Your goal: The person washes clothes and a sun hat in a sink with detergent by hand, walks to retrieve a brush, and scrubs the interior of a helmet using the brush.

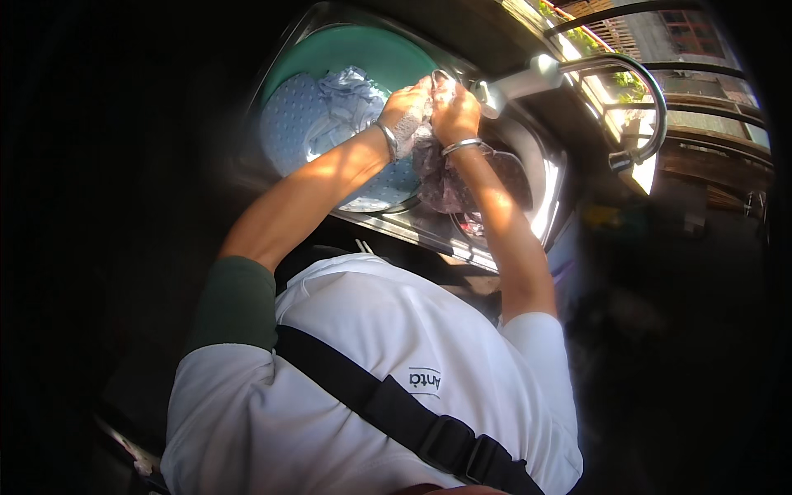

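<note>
My left hand and my right hand are close together, their fingers closed on a wet, purplish-grey cloth. Suds cling to my left hand and wrist. The cloth hangs from my hands over the divide between the two sides of a metal sink. At the left, a green plastic basin stands in the sink. In it lie a pale blue dotted cloth and a crumpled light blue-white cloth. Each of my wrists bears a metal bangle.
A curved metal faucet neck with a white spray head reaches in from the right, its tip near my right hand. The sink's right bowl is partly hidden by my forearm. Beyond is a window with dark horizontal bars.
</note>
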Tool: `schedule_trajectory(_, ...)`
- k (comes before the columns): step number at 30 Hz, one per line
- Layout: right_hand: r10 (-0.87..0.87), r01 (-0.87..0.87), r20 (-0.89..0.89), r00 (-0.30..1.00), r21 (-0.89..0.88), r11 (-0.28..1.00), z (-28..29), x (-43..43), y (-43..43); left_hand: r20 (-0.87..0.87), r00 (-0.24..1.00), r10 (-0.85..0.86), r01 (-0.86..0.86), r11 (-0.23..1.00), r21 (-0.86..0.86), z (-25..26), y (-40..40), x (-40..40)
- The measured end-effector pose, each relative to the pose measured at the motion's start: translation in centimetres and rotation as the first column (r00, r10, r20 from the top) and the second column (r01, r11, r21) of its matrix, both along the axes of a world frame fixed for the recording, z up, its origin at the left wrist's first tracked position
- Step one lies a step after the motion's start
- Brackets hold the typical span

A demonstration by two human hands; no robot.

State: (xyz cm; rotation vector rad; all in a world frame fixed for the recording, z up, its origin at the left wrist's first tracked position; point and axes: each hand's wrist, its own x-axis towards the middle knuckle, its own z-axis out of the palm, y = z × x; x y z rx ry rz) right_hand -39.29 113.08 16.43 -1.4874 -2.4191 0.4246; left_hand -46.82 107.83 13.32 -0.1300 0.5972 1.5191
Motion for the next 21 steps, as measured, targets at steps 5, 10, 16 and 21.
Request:
schedule_trajectory(5,0.119,-0.158,-0.132,0.984,-0.347,0.925,2.7,1.0,0.2,0.074,0.996,-0.057,0.054,0.998,0.042,1.0,-1.5,-2.4)
schedule_trajectory(10,0.360,-0.219,0.292,0.886,-0.422,0.880,6.2,1.0,0.5,-0.448,0.858,-0.252,0.348,0.926,0.146,2.3,-0.9,-4.4)
schedule_trajectory(16,0.133,-0.303,-0.306,0.943,-0.621,0.723,11.2,3.8,1.5,-0.684,0.707,-0.177,0.571,0.714,0.405,4.1,-1.3,-2.8)
schedule_trajectory(21,-0.151,-0.273,-0.494,0.856,-0.680,0.681,15.4,8.3,1.8,-0.950,0.291,0.110,0.637,0.719,0.278,5.8,1.1,1.0)
